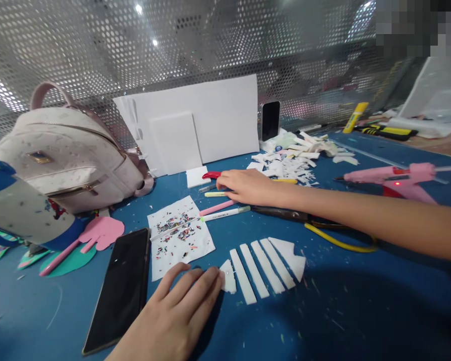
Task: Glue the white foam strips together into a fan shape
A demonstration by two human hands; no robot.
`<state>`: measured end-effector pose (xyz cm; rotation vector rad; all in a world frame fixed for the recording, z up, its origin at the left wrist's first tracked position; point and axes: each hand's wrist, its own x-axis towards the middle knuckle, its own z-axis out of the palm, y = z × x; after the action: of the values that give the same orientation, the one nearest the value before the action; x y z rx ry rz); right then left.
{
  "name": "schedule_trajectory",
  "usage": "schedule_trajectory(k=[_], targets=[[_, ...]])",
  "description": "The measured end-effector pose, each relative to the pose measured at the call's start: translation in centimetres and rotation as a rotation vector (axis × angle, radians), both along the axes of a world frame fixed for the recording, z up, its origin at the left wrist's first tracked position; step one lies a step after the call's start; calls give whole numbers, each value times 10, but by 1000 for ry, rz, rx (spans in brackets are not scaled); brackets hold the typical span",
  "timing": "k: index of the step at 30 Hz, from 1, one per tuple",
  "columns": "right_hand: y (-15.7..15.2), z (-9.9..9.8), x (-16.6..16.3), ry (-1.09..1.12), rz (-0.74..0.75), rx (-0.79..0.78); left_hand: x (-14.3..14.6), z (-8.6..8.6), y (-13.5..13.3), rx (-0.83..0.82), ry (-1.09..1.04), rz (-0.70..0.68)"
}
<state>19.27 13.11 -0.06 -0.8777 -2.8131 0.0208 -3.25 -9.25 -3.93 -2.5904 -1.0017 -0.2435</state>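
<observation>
My left hand (180, 306) lies palm down on the blue table, its fingers loosely spread. Its fingertips touch a small white foam piece (228, 277) at the left end of a row of white foam strips (242, 276). Together the pieces form a fish-like outline with narrow gaps. Farther back, my right hand (244, 186) has its fingers curled over a smooth red object (211, 175), mostly hidden beneath them. Beside that hand lie a pale yellow pen (215, 194), a pink pen (217, 207) and a white marker (225, 214). A yellow piece (285, 181) shows behind the wrist.
A black phone (118, 288) and a paper sheet with colourful bits (205, 240) lie left of centre. A pink glue gun (391, 174) with a lit red light lies right. Foam scraps (293, 163), a white board (225, 115) and a backpack (71, 150) stand behind.
</observation>
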Motion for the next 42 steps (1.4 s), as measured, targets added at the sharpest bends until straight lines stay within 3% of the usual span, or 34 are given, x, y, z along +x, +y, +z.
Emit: schedule_trajectory(k=[6, 11, 26, 42], targets=[[-44, 18, 15, 52, 206, -153, 0, 1, 0, -30, 63, -8], [-72, 19, 34, 2, 349, -308, -2, 4, -3, -102, 68, 32], [-106, -13, 32, 28, 253, -162, -4, 0, -2, -82, 27, 22], [-104, -14, 33, 7, 258, -191, 0, 1, 3, -29, -15, -16]])
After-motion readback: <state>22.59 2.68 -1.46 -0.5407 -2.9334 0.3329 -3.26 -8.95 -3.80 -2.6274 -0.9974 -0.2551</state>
